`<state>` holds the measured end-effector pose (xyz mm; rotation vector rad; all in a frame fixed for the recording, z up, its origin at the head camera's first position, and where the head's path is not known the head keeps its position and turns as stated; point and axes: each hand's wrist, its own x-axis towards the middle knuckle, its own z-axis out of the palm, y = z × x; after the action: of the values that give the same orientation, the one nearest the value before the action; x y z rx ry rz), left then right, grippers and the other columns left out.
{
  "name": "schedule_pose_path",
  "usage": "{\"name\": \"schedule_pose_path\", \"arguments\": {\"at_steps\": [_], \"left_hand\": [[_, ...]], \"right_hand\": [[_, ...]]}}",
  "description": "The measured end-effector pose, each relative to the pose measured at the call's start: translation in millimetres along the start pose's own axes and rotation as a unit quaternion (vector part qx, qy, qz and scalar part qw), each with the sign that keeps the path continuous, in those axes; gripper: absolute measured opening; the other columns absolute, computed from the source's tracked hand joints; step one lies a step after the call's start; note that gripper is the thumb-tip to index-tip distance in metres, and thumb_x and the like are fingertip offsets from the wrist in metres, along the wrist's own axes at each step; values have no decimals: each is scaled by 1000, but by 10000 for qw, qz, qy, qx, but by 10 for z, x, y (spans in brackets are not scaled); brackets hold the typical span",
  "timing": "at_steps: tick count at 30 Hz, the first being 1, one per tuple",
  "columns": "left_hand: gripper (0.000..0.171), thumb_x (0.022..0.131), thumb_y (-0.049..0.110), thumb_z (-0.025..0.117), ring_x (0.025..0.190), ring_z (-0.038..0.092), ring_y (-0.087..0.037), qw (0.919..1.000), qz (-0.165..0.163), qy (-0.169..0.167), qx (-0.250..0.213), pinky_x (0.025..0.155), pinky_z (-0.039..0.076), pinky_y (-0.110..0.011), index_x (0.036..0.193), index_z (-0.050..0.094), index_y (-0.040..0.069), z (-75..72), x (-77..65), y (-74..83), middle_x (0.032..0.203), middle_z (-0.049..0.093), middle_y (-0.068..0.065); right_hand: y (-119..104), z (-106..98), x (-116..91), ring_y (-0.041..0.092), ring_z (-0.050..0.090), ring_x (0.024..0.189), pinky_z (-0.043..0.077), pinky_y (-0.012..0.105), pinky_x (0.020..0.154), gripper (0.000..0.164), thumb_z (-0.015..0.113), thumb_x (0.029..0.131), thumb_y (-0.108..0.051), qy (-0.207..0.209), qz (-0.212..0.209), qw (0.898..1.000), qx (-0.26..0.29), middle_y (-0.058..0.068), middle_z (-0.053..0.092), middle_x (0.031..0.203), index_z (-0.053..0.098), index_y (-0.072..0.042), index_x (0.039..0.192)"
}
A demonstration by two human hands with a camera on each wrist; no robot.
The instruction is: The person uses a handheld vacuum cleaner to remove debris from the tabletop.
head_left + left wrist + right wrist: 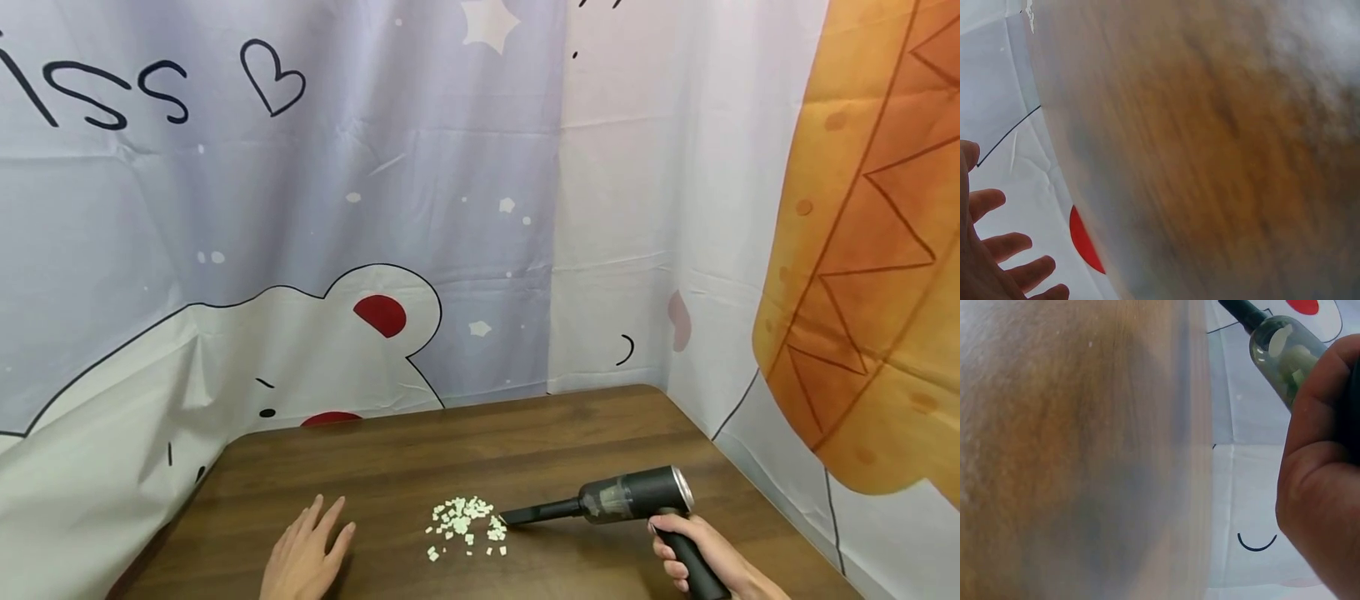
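Note:
My right hand (701, 550) grips the handle of a black handheld vacuum cleaner (648, 493). Its long flat nozzle (542, 512) points left, and the tip is at the right edge of a scatter of small pale paper-like bits (459, 517). In the right wrist view, the vacuum's clear chamber (1285, 353) shows some pale pieces inside, and the right hand (1322, 456) covers part of the body. My left hand (307, 550) is left of the bits with its fingers spread, holding nothing; the left wrist view also shows this hand (1004, 256) with fingers apart.
A brown wooden table (360, 475) with rounded corners lies under everything. Printed fabric curtains (480, 250) hang close behind the table's back edge and along its sides, with an orange pattern (862, 250) at the right.

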<state>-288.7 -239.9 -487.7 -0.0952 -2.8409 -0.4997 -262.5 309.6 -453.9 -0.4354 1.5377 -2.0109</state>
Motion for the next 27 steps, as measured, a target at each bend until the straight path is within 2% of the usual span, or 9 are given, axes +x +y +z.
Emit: {"name": "schedule_pose_path", "arguments": {"at_steps": [11,19,27], "left_hand": [[62,100,53,37,126,33,-54,10000,51,-68,-9,99,26,-69,141,46,8,-23,-1,-2,145,31,-31],[61,100,52,37,127,33,-53,9999,121,-35,0,99,26,-68,141,47,8,-37,-2,3,145,31,-31],[62,100,52,37,127,33,-53,9998,190,67,-21,99,26,-69,140,48,7,-39,-13,13,145,32,-32]], "right_hand": [[-6,54,-83,5,46,54,44,21,51,28,32,104,-18,354,-48,9990,-251,-3,46,68,51,-9,85],[-7,105,-93,5,47,54,45,21,51,28,32,104,-17,257,-41,9993,-254,-3,46,68,50,-8,84],[-32,202,-84,6,48,53,46,23,49,27,35,104,-16,439,-164,9964,-702,-2,47,67,49,-6,83]]}}
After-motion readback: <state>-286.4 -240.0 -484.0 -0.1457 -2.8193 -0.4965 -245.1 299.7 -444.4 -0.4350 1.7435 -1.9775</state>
